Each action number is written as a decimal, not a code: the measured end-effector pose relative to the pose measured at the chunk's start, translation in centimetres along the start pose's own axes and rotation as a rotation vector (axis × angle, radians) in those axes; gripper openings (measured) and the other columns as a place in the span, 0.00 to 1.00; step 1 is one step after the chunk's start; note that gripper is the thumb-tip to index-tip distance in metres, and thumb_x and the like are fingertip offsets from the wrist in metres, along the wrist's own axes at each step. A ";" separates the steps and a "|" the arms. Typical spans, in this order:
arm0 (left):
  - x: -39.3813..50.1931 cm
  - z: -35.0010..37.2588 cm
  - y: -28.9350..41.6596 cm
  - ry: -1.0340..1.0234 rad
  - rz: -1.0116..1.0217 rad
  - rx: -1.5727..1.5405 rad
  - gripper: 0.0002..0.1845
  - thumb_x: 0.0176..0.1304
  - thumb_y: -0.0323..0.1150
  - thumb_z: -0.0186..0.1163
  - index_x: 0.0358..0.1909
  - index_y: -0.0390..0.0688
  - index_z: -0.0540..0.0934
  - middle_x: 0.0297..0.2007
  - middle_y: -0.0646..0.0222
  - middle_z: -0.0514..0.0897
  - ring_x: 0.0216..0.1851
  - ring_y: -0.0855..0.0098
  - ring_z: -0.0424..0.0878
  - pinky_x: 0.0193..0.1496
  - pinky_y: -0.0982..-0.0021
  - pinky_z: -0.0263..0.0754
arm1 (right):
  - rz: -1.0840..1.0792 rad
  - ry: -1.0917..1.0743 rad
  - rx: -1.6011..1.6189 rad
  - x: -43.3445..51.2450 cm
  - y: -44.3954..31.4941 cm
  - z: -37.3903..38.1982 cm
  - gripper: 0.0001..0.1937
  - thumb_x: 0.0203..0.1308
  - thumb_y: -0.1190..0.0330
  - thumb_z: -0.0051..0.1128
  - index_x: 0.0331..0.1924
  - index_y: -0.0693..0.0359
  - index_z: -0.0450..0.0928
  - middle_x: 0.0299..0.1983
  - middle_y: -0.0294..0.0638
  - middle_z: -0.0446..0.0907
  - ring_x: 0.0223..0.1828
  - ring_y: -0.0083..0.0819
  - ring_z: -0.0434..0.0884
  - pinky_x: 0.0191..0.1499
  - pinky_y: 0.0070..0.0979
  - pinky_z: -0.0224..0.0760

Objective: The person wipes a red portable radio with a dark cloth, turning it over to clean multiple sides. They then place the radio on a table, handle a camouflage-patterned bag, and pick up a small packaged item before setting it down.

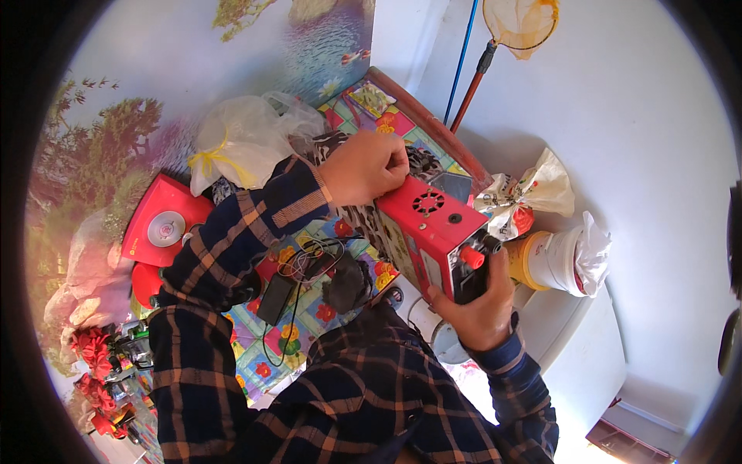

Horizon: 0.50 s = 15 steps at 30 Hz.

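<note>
A red metal electrical unit [426, 211] with a round fan grille lies tilted across the middle of the view. Its near end carries a red terminal [472, 257] and a black terminal [491, 242]. My right hand [484, 304] grips that near end from below, thumb on one side and fingers on the other. At the far end is my left hand [368, 165], its fingers curled against the top corner; what they close on is hidden. Camouflage-patterned fabric [371, 223] shows beneath the unit and beyond my left hand.
A flowered tablecloth [326, 313] bears a black power adapter [277, 300], a cable bundle [313, 258] and a dark crumpled item [348, 282]. Left stand a plastic bag [232, 130] and a red box [153, 217]. Right are a knotted bag [545, 185], a white bucket [556, 261] and a hand net [519, 23].
</note>
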State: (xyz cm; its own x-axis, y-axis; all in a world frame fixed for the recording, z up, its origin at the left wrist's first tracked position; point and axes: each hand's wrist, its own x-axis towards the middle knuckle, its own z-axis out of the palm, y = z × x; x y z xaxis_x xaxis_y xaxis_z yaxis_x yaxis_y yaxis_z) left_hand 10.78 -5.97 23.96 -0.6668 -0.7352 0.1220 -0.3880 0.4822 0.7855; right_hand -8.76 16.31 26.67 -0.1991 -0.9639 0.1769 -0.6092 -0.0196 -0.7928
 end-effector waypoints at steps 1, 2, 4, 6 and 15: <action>0.0 -0.2 0.2 0.007 -0.010 -0.023 0.08 0.67 0.31 0.69 0.36 0.34 0.85 0.28 0.59 0.87 0.30 0.70 0.85 0.38 0.66 0.79 | 0.004 -0.009 0.006 0.4 -0.1 -0.4 0.37 0.44 0.69 0.82 0.59 0.69 0.71 0.45 0.52 0.84 0.45 0.42 0.87 0.53 0.34 0.80; 0.0 -0.6 0.4 0.014 -0.022 -0.045 0.08 0.68 0.31 0.69 0.38 0.34 0.85 0.28 0.59 0.87 0.31 0.71 0.85 0.38 0.67 0.79 | 0.008 -0.019 0.013 0.9 -0.1 -0.8 0.37 0.44 0.71 0.82 0.60 0.69 0.71 0.46 0.51 0.85 0.46 0.41 0.87 0.54 0.34 0.80; 0.6 -0.5 0.4 0.092 0.043 -0.063 0.10 0.69 0.34 0.69 0.41 0.35 0.87 0.32 0.57 0.89 0.34 0.61 0.90 0.41 0.63 0.82 | 0.131 -0.004 0.297 1.8 1.1 -1.1 0.37 0.46 0.74 0.80 0.61 0.69 0.71 0.49 0.49 0.85 0.49 0.37 0.87 0.57 0.33 0.80; 0.0 0.7 -0.3 0.377 0.049 -0.125 0.11 0.72 0.34 0.68 0.43 0.35 0.85 0.34 0.63 0.89 0.34 0.72 0.86 0.40 0.68 0.79 | 0.258 -0.006 0.540 2.1 1.2 -1.7 0.36 0.48 0.81 0.76 0.64 0.71 0.70 0.55 0.46 0.85 0.54 0.33 0.85 0.63 0.33 0.78; -13.5 14.4 -8.6 0.639 -0.747 -1.166 0.21 0.76 0.47 0.66 0.52 0.38 0.78 0.44 0.66 0.81 0.46 0.74 0.83 0.54 0.66 0.85 | 0.478 0.185 0.839 2.6 6.4 -1.1 0.37 0.48 0.85 0.73 0.66 0.70 0.71 0.56 0.49 0.85 0.55 0.40 0.87 0.61 0.40 0.83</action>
State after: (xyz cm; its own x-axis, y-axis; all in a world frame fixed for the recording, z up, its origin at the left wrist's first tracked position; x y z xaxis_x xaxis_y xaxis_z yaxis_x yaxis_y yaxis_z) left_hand 13.95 6.73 6.81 -0.0549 -0.8562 -0.5137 0.4054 -0.4892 0.7722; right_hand -14.02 13.92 22.65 -0.4432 -0.8640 -0.2390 0.2955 0.1109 -0.9489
